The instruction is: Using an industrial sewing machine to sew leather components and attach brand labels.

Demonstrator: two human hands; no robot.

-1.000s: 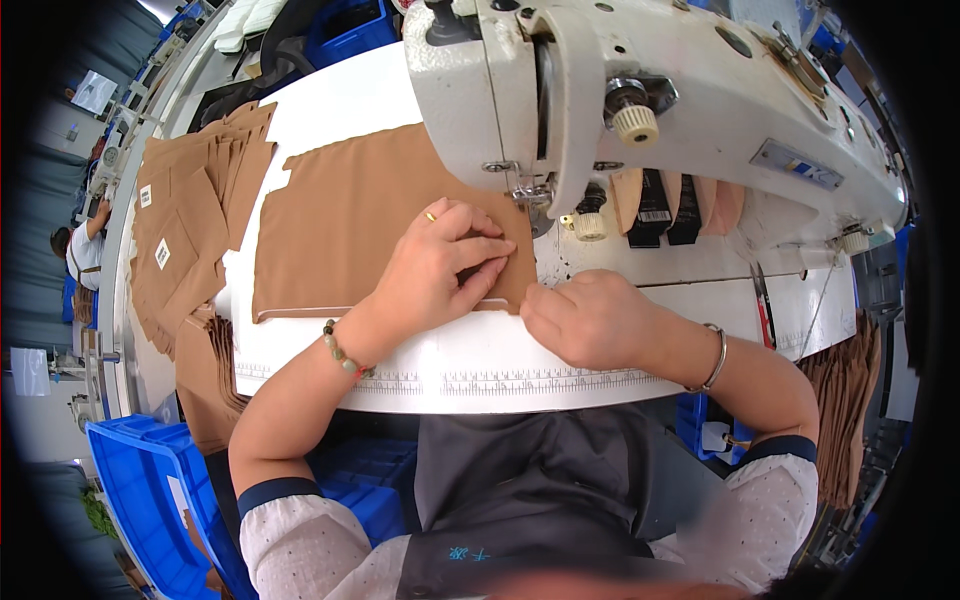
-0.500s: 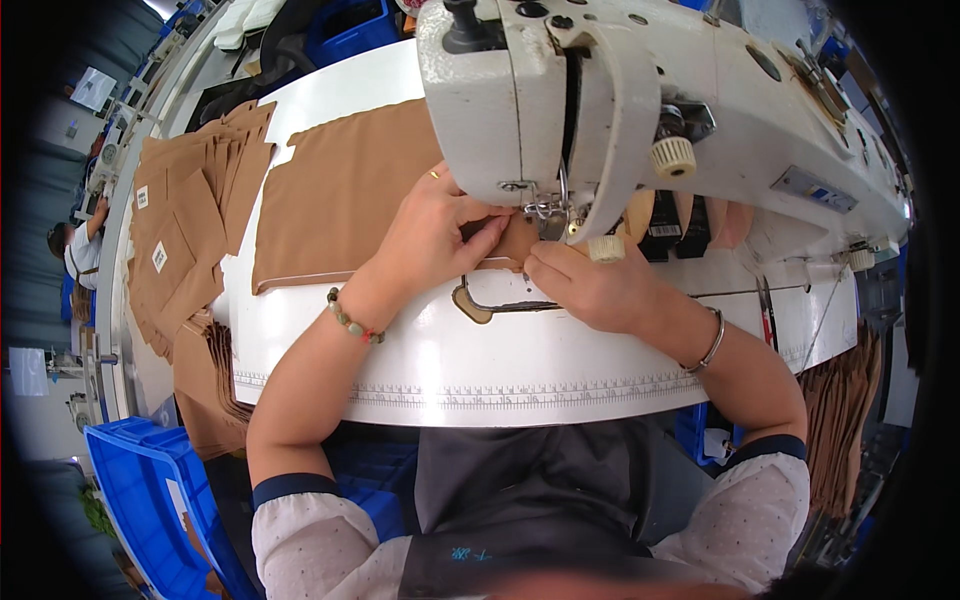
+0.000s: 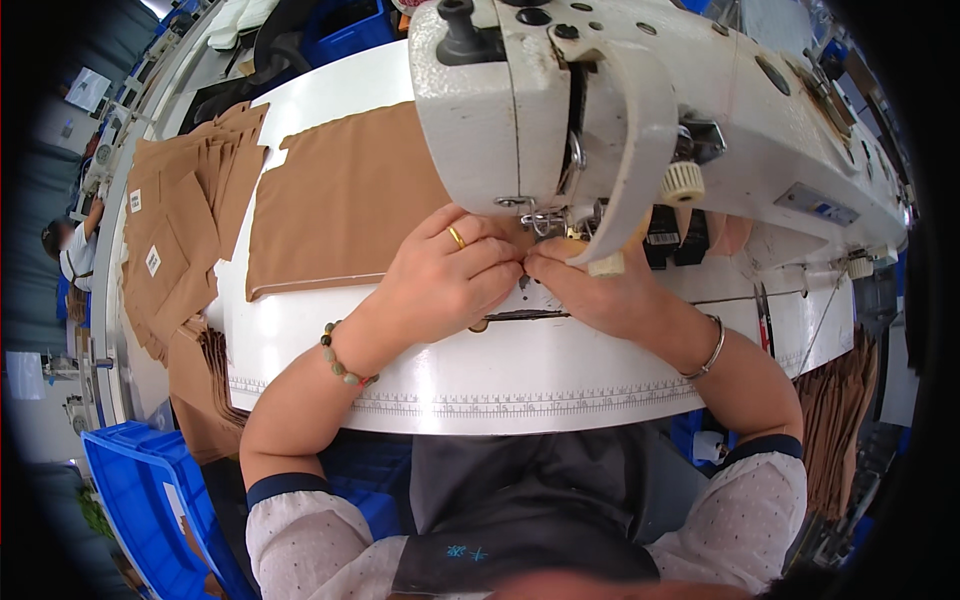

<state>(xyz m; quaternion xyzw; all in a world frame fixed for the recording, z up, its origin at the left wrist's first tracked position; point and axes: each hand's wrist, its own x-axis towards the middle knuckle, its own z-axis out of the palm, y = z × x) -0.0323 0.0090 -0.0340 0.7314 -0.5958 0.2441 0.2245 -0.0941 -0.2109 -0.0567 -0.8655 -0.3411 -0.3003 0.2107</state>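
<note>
A brown fabric panel [image 3: 340,200] lies on the white sewing table [image 3: 400,390], its right end running under the head of the white sewing machine [image 3: 480,120]. Just in front of the needle and presser foot [image 3: 545,222], my left hand [image 3: 455,270] is closed, its fingers curled in a pinch at the fabric's edge. Close against it, my right hand [image 3: 590,285] also pinches there, thumb and forefinger together. Both sets of fingertips meet, and the bit of fabric between them is mostly hidden by the fingers.
Stacked brown pieces [image 3: 175,220] with small white labels lie at the left. A blue crate [image 3: 165,500] stands below them. Scissors [image 3: 764,320] lie at the table's right, near hanging brown pieces [image 3: 840,420]. Black packages [image 3: 675,238] sit under the machine arm. A person [image 3: 80,245] is at far left.
My left hand has moved right and nearer to me, its fingers now curled against my right fingertips. The right hand stays almost in place. The view has shifted slightly.
</note>
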